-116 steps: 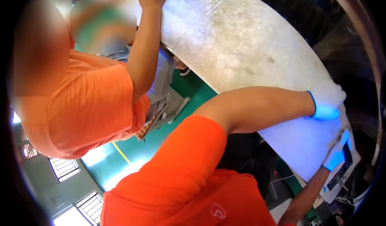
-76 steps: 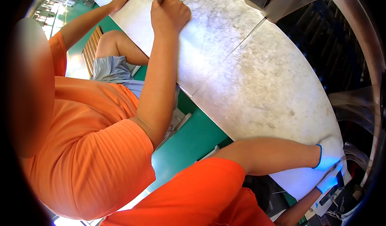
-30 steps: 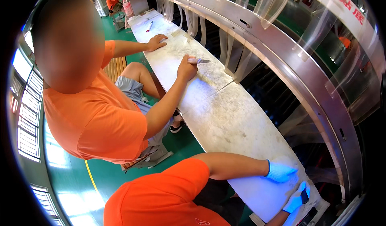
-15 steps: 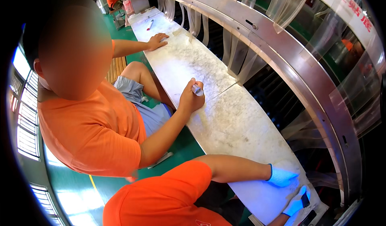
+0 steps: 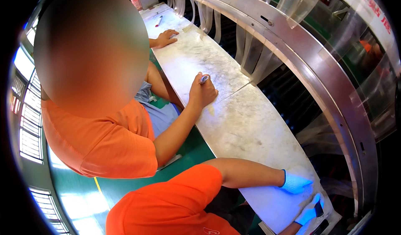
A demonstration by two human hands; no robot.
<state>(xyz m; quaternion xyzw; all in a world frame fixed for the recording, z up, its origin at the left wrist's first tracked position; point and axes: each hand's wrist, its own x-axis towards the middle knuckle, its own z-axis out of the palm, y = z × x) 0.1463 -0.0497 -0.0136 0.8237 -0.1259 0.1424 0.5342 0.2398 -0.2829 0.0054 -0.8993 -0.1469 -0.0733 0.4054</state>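
My left hand (image 5: 296, 182), in a pale knitted glove glowing blue, lies on the whitish worktop (image 5: 255, 130) with its fingers stretched out; nothing shows in it. Close beside it, nearer the lower right corner, my right hand (image 5: 308, 212) wears the same kind of glove. Its fingers close around a small dark object (image 5: 319, 209), whose kind I cannot make out. Blue light falls on both gloves and the worktop around them. A flat dark thing (image 5: 320, 226) lies next to my right wrist, cut by the lower edge.
A co-worker in orange (image 5: 112, 139) sits at left, one fist (image 5: 203, 90) around a short cylinder, the other hand (image 5: 166, 39) flat on the worktop. A marker (image 5: 158, 21) lies at the far end. A curved metal frame (image 5: 300, 53) with clear plastic strips (image 5: 250, 51) borders the right.
The co-worker's head has leaned forward and to the right, and the fist with the cylinder has shifted slightly right. My own hands have hardly moved.
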